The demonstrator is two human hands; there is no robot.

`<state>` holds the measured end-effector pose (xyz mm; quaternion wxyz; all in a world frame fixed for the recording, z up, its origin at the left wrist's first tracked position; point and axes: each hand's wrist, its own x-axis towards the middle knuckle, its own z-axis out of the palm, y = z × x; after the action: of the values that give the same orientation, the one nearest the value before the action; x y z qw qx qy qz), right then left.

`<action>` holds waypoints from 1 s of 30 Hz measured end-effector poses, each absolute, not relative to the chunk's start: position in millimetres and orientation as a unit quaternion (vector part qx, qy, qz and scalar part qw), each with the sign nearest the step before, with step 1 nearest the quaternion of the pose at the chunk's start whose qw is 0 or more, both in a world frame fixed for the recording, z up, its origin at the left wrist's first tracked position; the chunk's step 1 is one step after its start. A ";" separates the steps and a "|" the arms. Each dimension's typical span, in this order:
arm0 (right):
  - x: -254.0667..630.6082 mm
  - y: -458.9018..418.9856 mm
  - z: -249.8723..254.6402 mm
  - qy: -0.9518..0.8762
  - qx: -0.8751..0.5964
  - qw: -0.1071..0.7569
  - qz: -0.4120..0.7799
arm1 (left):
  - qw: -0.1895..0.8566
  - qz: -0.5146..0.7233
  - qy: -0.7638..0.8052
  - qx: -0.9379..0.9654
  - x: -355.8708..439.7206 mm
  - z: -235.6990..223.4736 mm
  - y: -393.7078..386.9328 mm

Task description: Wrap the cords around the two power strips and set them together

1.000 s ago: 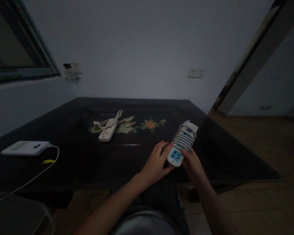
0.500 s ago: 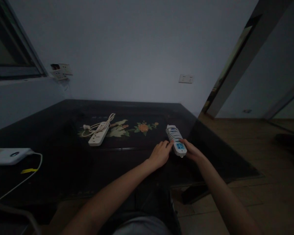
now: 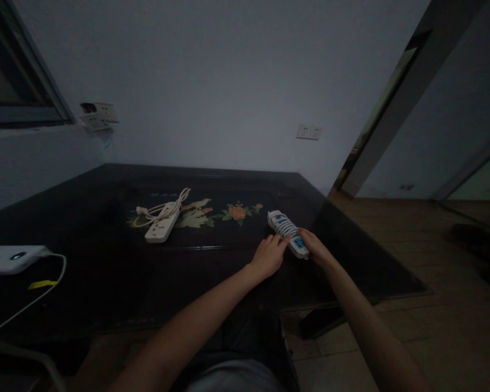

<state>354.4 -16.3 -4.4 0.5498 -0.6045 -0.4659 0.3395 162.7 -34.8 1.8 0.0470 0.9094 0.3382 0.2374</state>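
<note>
A white power strip point(image 3: 299, 246) with blue socket faces lies on the right part of the dark table, its white cord wound around the body in several turns. My left hand point(image 3: 270, 253) is at its left side, fingertips against the cord and edge. On the other side my right hand point(image 3: 313, 246) grips the strip near its close end, thumb and fingers along the edge. Further left a second white power strip point(image 3: 163, 223) rests on the table, with its loosely bundled cord and plug point(image 3: 142, 211) lying over it.
The dark table point(image 3: 212, 283) carries a painted flower and bird pattern. At its left edge sits a white device point(image 3: 14, 260) with a white cable and a yellow tag point(image 3: 43, 284). Wall sockets point(image 3: 309, 132) are on the wall behind. Tiled floor lies to the right.
The wrapped power strip has turned, its far end swinging left. Both hands stay on it in nearly the same places. The whole view has shifted slightly.
</note>
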 end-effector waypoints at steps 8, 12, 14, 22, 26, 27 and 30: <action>352.5 -14.5 -13.4 -0.486 -0.642 0.532 0.263 | 0.078 0.257 0.350 0.897 158.2 2.3 -27.5; 354.3 -15.2 -17.6 -0.488 -0.643 0.534 0.252 | 0.112 0.266 0.359 0.888 161.4 -0.2 -22.1; 354.4 -15.8 -18.9 -0.491 -0.642 0.536 0.246 | 0.117 0.268 0.355 0.888 161.9 -1.3 -20.0; 347.5 -20.3 -21.2 -0.514 -0.637 0.545 0.180 | 0.120 0.279 0.361 0.882 161.5 -1.6 -19.6; 343.4 -24.3 -23.2 -0.519 -0.643 0.542 0.153 | 0.115 0.283 0.361 0.881 161.6 -3.2 -20.0; 342.5 -25.2 -23.6 -0.518 -0.646 0.540 0.150 | 0.117 0.289 0.356 0.881 161.4 -3.8 -19.8; 340.2 -27.3 -24.1 -0.512 -0.655 0.537 0.142 | 0.123 0.303 0.352 0.877 160.1 -5.1 -18.5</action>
<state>340.2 -27.3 -24.1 0.5372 -0.6552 -0.5118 0.1420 160.1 -18.5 -5.1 0.1233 0.8770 0.3517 0.3034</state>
